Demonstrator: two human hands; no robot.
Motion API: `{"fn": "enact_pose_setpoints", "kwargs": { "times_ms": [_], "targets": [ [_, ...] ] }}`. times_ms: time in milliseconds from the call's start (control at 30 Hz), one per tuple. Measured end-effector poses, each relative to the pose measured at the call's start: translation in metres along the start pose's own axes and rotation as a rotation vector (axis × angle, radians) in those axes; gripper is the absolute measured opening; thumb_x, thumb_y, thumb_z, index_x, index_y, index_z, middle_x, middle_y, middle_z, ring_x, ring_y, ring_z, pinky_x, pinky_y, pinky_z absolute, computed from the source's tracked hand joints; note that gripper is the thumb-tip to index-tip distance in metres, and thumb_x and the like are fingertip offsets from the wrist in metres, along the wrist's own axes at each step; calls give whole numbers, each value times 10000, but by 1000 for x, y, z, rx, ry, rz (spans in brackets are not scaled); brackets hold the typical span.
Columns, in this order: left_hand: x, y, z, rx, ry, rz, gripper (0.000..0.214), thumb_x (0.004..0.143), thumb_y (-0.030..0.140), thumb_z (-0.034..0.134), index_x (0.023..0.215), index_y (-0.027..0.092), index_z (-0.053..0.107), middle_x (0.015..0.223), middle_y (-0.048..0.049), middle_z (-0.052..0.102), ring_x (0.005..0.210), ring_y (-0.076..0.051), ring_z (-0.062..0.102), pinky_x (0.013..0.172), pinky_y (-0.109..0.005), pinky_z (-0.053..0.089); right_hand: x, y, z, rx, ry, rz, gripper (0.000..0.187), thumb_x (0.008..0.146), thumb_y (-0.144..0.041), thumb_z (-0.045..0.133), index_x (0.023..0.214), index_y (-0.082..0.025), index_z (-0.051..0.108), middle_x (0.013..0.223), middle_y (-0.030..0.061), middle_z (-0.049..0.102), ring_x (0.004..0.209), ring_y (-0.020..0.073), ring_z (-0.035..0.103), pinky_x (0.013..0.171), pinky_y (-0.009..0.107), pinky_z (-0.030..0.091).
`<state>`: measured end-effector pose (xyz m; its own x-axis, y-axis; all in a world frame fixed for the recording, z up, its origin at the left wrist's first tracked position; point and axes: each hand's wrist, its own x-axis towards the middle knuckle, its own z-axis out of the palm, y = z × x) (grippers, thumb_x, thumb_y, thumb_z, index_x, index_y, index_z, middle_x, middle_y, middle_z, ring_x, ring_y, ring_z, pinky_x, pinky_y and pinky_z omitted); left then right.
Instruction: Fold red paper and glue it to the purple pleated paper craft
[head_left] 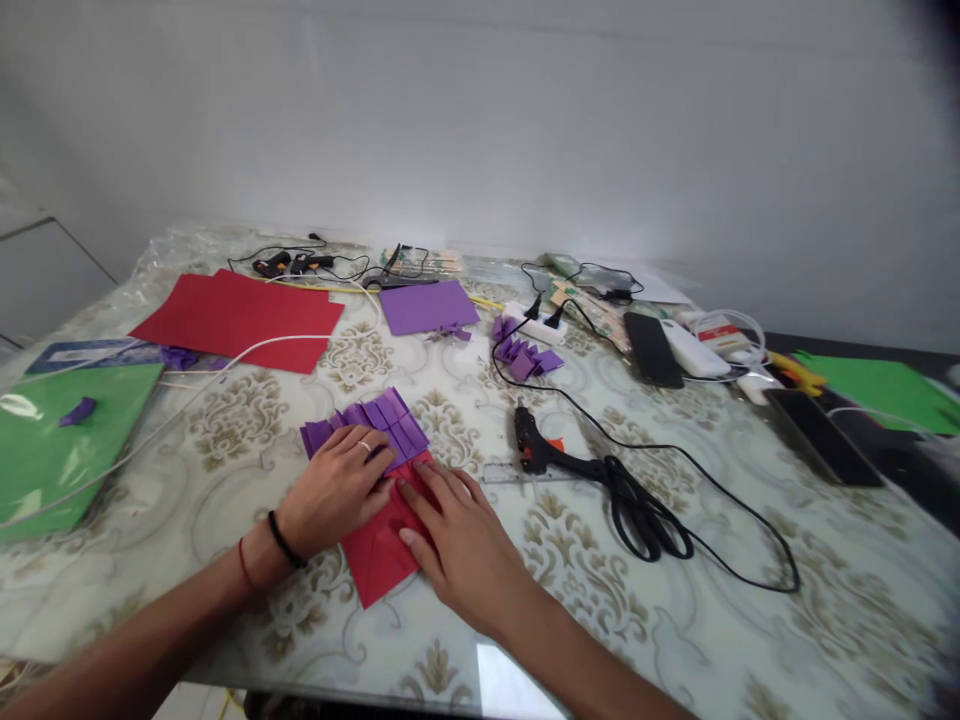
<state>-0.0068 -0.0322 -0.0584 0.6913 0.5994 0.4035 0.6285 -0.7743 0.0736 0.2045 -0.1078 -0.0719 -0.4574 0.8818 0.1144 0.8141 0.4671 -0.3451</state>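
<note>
Near the table's front a folded red paper (373, 565) lies joined to a pleated purple paper strip (386, 420) along its far edge. My left hand (334, 485), with a ring and a black wristband, rests palm down where purple and red meet. Its fingers lie together over the pleats. My right hand (469, 540) is spread flat on the red paper's right side, fingertips touching the purple edge. What lies under both palms is hidden. To the right are a black glue gun (532, 440) and black-handled scissors (641, 505), whose blades are partly covered.
Red sheets (240, 315) and a green pack (75, 430) are at the left. A purple sheet (427, 306), another pleated purple piece (525, 358) and a white power strip (536, 322) lie at the back. Phones (652, 348) and a looping black cord (720, 480) occupy the right.
</note>
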Motion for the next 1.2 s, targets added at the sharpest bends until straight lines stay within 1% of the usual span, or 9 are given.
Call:
{"fn": "enact_pose_setpoints", "kwargs": {
  "times_ms": [67,133,267,367,467,700,867,1067,1200],
  "targets": [
    [2,0,0,-1,7,7,130,926,143,670,1050,184,661,1128,-109,723,1053,-305,689,912,-471,584,2,-1,-3,-4,18,-15,509,1095,-399,486,1499,-116,612,1541,221,586,1464,375,501,1229,623,390],
    [4,-1,-1,-6,15,10,98,933,130,656,1014,185,661,1090,-101,724,1013,-289,697,884,-451,594,6,-2,-6,30,44,-16,464,1085,-367,510,1432,-100,664,1454,230,637,1367,377,571,1172,605,461],
    [3,-3,1,-22,47,0,84,949,117,625,976,191,653,1036,-84,727,954,-264,707,848,-414,604,20,3,-9,139,83,9,295,1058,-234,543,1215,-122,766,1239,170,718,1148,297,669,1063,474,565],
    [2,-4,4,-47,75,-27,103,942,119,632,1004,198,651,1036,-73,727,945,-244,718,849,-380,607,31,11,-7,179,90,35,204,1028,-163,593,1099,-167,784,1149,106,750,1102,246,688,1044,386,566],
    [0,-5,8,-73,101,-67,108,938,131,639,1019,202,652,1041,-70,728,928,-228,725,841,-355,611,40,17,-8,204,106,112,145,1020,-164,636,1054,-183,775,1065,78,763,1015,220,717,976,349,574],
    [-3,-4,15,-110,129,-138,99,942,162,636,1029,204,653,1034,-60,738,929,-213,733,839,-338,613,56,15,-10,202,120,248,120,984,-257,730,1070,-189,777,1099,94,766,979,245,737,921,358,557],
    [-3,-2,15,-116,119,-179,42,944,179,632,965,213,621,953,-33,718,857,-192,716,775,-305,589,61,14,-9,245,119,311,107,971,-275,738,1021,-207,804,1062,83,804,972,253,745,900,365,539],
    [-4,-1,17,-122,104,-184,32,951,175,628,948,205,618,950,-38,711,843,-198,700,762,-309,567,66,18,-5,404,124,395,50,916,-252,782,942,-225,814,879,29,823,824,212,753,782,312,535],
    [-4,-1,17,-129,95,-179,45,946,168,639,972,205,632,975,-40,719,874,-202,707,784,-308,567,66,20,-4,491,123,420,47,911,-222,763,914,-215,809,834,19,813,777,194,742,737,291,523]
  ]
}}
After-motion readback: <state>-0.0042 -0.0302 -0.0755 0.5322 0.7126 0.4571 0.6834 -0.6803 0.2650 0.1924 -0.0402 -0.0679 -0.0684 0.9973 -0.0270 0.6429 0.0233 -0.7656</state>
